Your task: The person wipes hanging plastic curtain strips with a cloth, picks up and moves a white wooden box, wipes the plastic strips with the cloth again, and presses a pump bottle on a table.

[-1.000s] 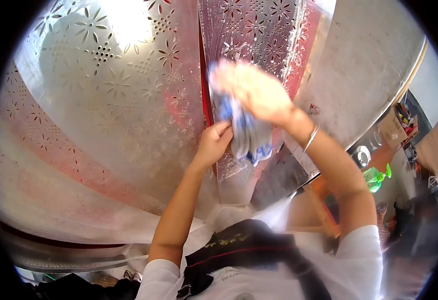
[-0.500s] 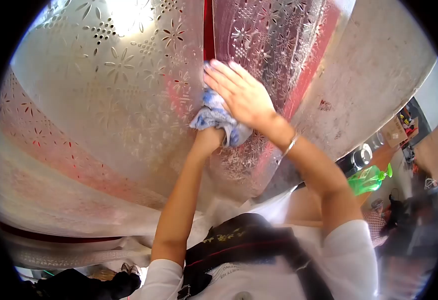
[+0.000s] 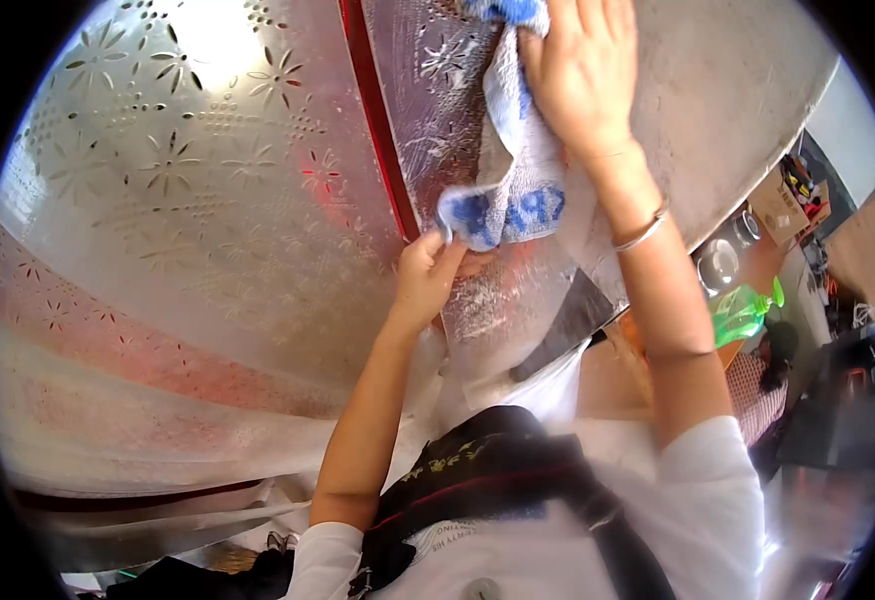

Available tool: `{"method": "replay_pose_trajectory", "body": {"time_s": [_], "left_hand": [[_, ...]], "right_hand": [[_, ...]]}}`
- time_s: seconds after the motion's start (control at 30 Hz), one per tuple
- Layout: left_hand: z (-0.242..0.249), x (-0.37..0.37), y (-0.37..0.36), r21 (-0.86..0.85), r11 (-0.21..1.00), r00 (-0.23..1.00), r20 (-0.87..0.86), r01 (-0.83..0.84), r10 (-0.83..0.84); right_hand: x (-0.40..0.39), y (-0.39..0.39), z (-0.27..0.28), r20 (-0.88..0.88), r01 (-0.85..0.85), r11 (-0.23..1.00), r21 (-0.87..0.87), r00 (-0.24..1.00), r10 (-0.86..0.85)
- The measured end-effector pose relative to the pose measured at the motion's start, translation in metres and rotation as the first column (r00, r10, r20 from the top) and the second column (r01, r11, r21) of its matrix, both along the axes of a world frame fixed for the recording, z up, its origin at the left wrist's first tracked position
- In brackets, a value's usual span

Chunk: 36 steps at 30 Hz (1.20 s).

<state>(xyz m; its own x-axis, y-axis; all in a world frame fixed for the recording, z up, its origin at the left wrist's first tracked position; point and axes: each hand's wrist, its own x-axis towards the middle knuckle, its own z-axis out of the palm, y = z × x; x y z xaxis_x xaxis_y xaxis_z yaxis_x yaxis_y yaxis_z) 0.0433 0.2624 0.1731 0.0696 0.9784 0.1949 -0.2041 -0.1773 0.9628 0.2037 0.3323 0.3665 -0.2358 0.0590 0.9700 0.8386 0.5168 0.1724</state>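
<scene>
A white and blue towel [image 3: 533,165] hangs bunched against a wet, translucent strip [image 3: 438,110] with punched flower patterns. My right hand [image 3: 588,85] presses the towel to the surface with its fingers stretched upward; the fingertips reach the top of the view. Lower down, my left hand [image 3: 428,280] pinches the strip's edge beside a red gap [image 3: 378,130], its thumb in front and its fingers partly behind. The towel's lower corner hangs just above that thumb. To the left spreads a large perforated, shiny panel [image 3: 208,220], wet and streaked.
At the right stand a green pump bottle [image 3: 743,312], a shiny metal container [image 3: 718,262] and a cardboard box [image 3: 783,205] with small items. Another person in a checked top [image 3: 758,395] is farther back. A plain dull panel [image 3: 708,110] rises at the upper right.
My right hand has moved up and right, carrying the towel, which now hangs unfolded. My left hand has come out from under the towel to the strip's edge. The red gap looks wider.
</scene>
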Motion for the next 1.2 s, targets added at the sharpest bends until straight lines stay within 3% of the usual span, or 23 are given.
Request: {"method": "replay_pose_trajectory", "body": {"time_s": [0.07, 0.1, 0.13, 0.2, 0.27, 0.4, 0.5, 0.57, 0.6, 0.67, 0.7, 0.8, 0.83, 0.87, 0.93, 0.97, 1.1, 1.17, 1.2], "left_hand": [[-0.006, 0.004, -0.003, 0.054, 0.998, 0.999, -0.006, -0.045, 0.045], [-0.007, 0.005, -0.002, 0.173, 0.978, 0.969, -0.192, -0.120, 0.153], [-0.009, 0.006, -0.002, 0.304, 0.938, 0.894, -0.354, -0.168, 0.275], [-0.011, 0.011, 0.003, 0.249, 0.953, 0.918, -0.309, -0.173, 0.247], [-0.002, 0.018, 0.001, 0.071, 0.992, 0.995, -0.016, -0.100, 0.101], [-0.001, 0.017, -0.001, 0.082, 0.991, 0.986, -0.119, -0.109, 0.118], [-0.001, 0.024, -0.006, 0.106, 0.985, 0.978, -0.140, -0.139, 0.154], [-0.002, 0.031, -0.010, 0.137, 0.978, 0.984, -0.069, -0.156, 0.167], [-0.008, 0.028, -0.010, 0.129, 0.981, 0.983, -0.088, -0.147, 0.159], [-0.024, 0.019, -0.005, 0.205, 0.937, 0.904, -0.271, -0.281, 0.331], [-0.015, 0.024, -0.008, 0.216, 0.933, 0.903, -0.264, -0.288, 0.340], [-0.010, 0.022, -0.013, 0.178, 0.956, 0.920, -0.277, -0.234, 0.277], [-0.014, 0.018, -0.013, 0.156, 0.961, 0.905, -0.331, -0.229, 0.269], [-0.009, 0.027, -0.015, 0.129, 0.960, 0.919, -0.280, -0.249, 0.276], [-0.001, 0.036, -0.016, 0.081, 0.954, 0.913, -0.277, -0.290, 0.301], [-0.001, 0.037, -0.015, 0.077, 0.956, 0.910, -0.292, -0.285, 0.294], [-0.005, 0.035, -0.011, 0.114, 0.956, 0.893, -0.340, -0.270, 0.293], [-0.006, 0.036, -0.013, 0.121, 0.958, 0.889, -0.357, -0.261, 0.288], [-0.007, 0.036, -0.014, 0.111, 0.960, 0.888, -0.367, -0.256, 0.279]], "right_hand": [[-0.005, 0.019, -0.036, -0.092, -0.169, 0.985, 0.048, 0.981, 0.172], [-0.003, 0.022, -0.060, -0.198, -0.230, 0.973, 0.001, 0.954, 0.225], [0.003, 0.021, -0.091, -0.178, -0.195, 0.976, -0.099, 0.968, 0.175], [0.010, 0.015, -0.152, -0.197, -0.182, 0.952, -0.245, 0.971, 0.135], [0.014, 0.004, -0.213, -0.233, -0.191, 0.901, -0.390, 0.967, 0.104], [0.011, -0.017, -0.287, -0.341, -0.238, 0.773, -0.588, 0.939, 0.029], [-0.004, -0.022, -0.269, -0.475, -0.363, 0.777, -0.515, 0.875, 0.094], [-0.011, -0.010, -0.232, -0.499, -0.406, 0.835, -0.372, 0.846, 0.189], [-0.015, -0.009, -0.200, -0.503, -0.421, 0.852, -0.310, 0.834, 0.228], [-0.024, -0.008, -0.137, -0.503, -0.462, 0.860, -0.217, 0.808, 0.307], [-0.031, -0.005, -0.123, -0.504, -0.475, 0.871, -0.127, 0.787, 0.356], [-0.037, -0.002, -0.118, -0.535, -0.509, 0.849, -0.140, 0.761, 0.368], [-0.037, 0.000, -0.130, -0.540, -0.480, 0.866, -0.140, 0.770, 0.339], [-0.034, 0.004, -0.146, -0.555, -0.473, 0.868, -0.151, 0.767, 0.322], [-0.032, 0.007, -0.186, -0.750, -0.432, 0.854, -0.290, 0.657, 0.078], [-0.025, 0.002, -0.213, -0.714, -0.447, 0.809, -0.382, 0.699, 0.049], [-0.040, -0.018, -0.330, -0.759, -0.491, 0.676, -0.549, 0.631, -0.158], [-0.050, -0.020, -0.387, -0.827, -0.560, 0.619, -0.551, 0.469, -0.311], [-0.048, -0.030, -0.402, -0.869, -0.619, 0.611, -0.492, 0.388, -0.307]]}}
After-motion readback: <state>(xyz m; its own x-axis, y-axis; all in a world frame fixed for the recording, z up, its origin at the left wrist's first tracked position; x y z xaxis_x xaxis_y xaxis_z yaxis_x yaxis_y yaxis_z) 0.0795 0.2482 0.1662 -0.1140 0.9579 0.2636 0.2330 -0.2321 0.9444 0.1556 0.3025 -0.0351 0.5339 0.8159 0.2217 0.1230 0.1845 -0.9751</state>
